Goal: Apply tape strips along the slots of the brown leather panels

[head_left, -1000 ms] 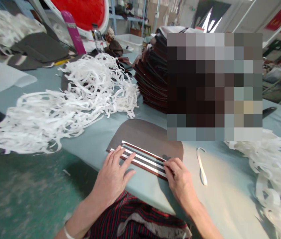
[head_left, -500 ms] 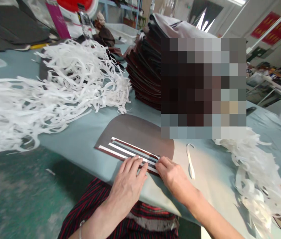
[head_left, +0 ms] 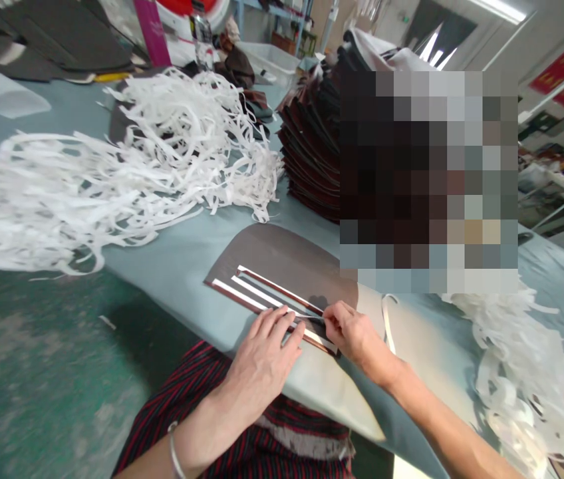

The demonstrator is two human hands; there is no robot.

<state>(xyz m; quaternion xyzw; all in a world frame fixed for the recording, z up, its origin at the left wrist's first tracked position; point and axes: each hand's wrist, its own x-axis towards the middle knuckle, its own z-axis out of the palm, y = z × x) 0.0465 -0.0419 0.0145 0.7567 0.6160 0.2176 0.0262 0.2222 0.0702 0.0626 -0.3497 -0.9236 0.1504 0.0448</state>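
"Panel (head_left: 272, 246), dark grey and rounded at its far side: where does it sit?"

"Flat on the tabletop (head_left: 172, 266), close to the near edge. Call its centre the clock's middle."

"And the hands?"

"Left hand (head_left: 267, 352) at 6 o'clock, fingers a little spread, tips resting on the panel and its white strips, gripping nothing. Right hand (head_left: 356, 332) at 4 o'clock, thumb and forefinger closed together on the end of the middle white strip (head_left: 257, 293)."

"Is that end raised?"

"Looks so: a thin white line runs between the fingertips of both, but the fingers hide the rest."

"What might go wrong?"

"A tug too quick or too steep could snap that strip, I'd judge, or crease the narrow band below the slot (head_left: 269, 293), which looks weak beside the opening."

"And if the left presses badly?"

"Too lightly, and the panel could skid towards 4 o'clock; right on the pinched strip, and it could snag."

"Anything risky around it?"

"Loose strip (head_left: 389, 326) curling at 3 o'clock, big heap of white strips (head_left: 162, 173) at 10. A sleeve or wrist could drag either across. Past 12, the stack of dark brown pieces (head_left: 312, 153) has ragged edges; a knock might make it slide."
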